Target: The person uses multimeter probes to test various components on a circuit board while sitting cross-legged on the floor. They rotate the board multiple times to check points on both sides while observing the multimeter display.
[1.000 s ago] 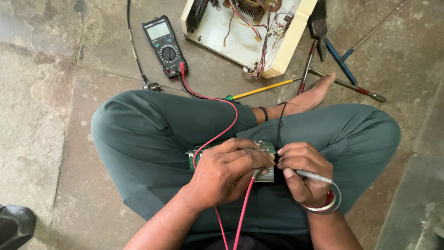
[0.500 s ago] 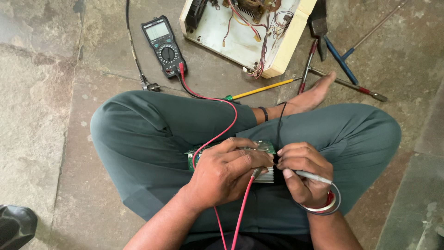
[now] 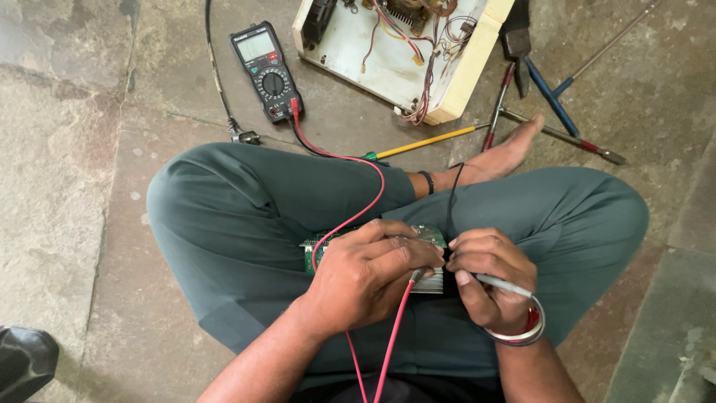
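I sit cross-legged on a stone floor with a green circuit board point(image 3: 317, 250) resting on my lap. My left hand point(image 3: 369, 272) lies over the board and pinches a red test probe point(image 3: 399, 310), whose red lead point(image 3: 358, 168) runs up to the black multimeter point(image 3: 265, 71). My right hand point(image 3: 488, 276) grips a thin grey-handled probe point(image 3: 503, 284) at the board's right edge, with a black lead point(image 3: 450, 195) rising from there. The board's middle is hidden under my fingers.
An opened cream-coloured device case point(image 3: 406, 52) with loose wiring lies ahead. Beside my bare foot point(image 3: 507, 153) lie a yellow-handled screwdriver point(image 3: 425, 142), a red-handled tool point(image 3: 498, 104), blue-handled pliers point(image 3: 544, 78) and a long red-tipped rod point(image 3: 567, 138). A dark object point(image 3: 22, 362) sits bottom left.
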